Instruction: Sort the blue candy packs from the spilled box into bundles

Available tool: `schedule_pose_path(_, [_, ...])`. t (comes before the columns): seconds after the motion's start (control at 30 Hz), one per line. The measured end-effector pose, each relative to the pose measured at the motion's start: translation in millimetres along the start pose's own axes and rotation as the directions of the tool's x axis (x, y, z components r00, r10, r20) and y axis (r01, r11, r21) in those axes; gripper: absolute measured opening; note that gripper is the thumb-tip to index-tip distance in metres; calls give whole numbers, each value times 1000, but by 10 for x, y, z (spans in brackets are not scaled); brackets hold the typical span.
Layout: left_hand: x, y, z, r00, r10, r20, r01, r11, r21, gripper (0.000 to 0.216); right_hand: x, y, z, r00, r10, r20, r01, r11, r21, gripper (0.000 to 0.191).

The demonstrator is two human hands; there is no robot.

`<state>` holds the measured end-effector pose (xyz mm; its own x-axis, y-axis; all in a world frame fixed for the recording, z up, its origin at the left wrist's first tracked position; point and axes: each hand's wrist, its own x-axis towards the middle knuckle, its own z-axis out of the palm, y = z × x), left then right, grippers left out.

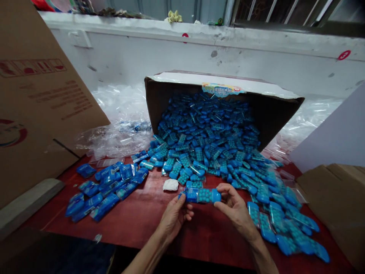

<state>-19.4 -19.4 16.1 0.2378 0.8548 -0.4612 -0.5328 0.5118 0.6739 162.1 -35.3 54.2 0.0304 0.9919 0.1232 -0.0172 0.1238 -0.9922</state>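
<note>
In front of me, over the table, my left hand [178,213] pinches the left end of a small printed blue packet [191,195]. My right hand [232,203] grips the blue cap end of a flat clear bottle [204,195] filled with blue-green balls. Bottle and packet meet end to end between my hands; whether one is inside the other I cannot tell. Just behind them lies a crumpled white wad [170,185]. Many similar bottles [211,129] spill out of a tipped carton [273,118] and spread to the right.
Several blue packets [110,180] lie on the red table [137,232] at left. Clear plastic bags [116,137] are heaped behind them. A large brown carton [42,99] stands left, another box [336,201] right, and a white wall [122,57] behind.
</note>
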Motion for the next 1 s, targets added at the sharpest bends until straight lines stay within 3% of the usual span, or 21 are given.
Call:
schedule_pose_path(0.53, [-44, -11, 15, 999, -40, -20, 39, 997, -61, 23, -71, 42, 42, 996, -54, -72, 58, 997, 49, 27])
schedule_pose_path(0.8, [-85, -2, 79, 993, -91, -74, 81, 988, -129, 22, -169, 90, 96, 994, -92, -60, 89, 994, -56, 23])
schedule_pose_path(1.0, [-67, 1, 47, 996, -77, -50, 70, 990, -122, 21, -180, 110, 85, 989, -120, -82, 113, 990, -88, 22])
